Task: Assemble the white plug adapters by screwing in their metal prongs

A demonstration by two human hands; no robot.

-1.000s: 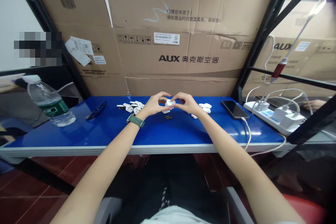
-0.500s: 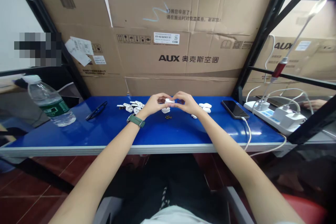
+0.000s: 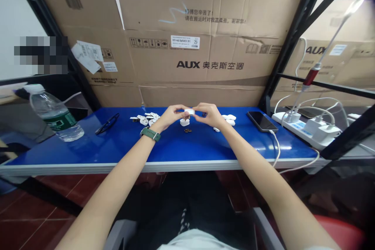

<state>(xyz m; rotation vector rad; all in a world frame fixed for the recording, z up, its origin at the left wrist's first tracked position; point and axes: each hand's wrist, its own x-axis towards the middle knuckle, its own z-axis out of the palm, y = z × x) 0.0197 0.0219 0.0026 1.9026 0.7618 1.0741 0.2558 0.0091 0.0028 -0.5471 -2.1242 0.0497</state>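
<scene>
Between my two hands, above the middle of the table, is a small rounded white plastic piece [image 3: 190, 111]. My left hand [image 3: 172, 116] pinches its left side with thumb and fingers. My right hand [image 3: 209, 114] grips the right side. Fingertips hide part of the piece. Just below it on the table lies a similar white piece [image 3: 184, 122], and nearer me a few tiny brass-coloured metal parts [image 3: 188, 130]. Several white flat parts [image 3: 148, 118] are heaped left of my left hand. Beyond my right hand sit more white pieces [image 3: 229, 119].
On the blue table [image 3: 187, 148] stand a water bottle [image 3: 58, 115] and folded glasses [image 3: 107, 124] at left. A phone [image 3: 262, 121] with a white cable lies at right, beside a loaded power strip [image 3: 303, 128]. A cardboard sheet [image 3: 190, 78] rises along the back edge.
The white piece has turned slightly in my fingers, so its side edge shows more. My fingers have shifted a little around it. The other person's hand at far right is no longer visible.
</scene>
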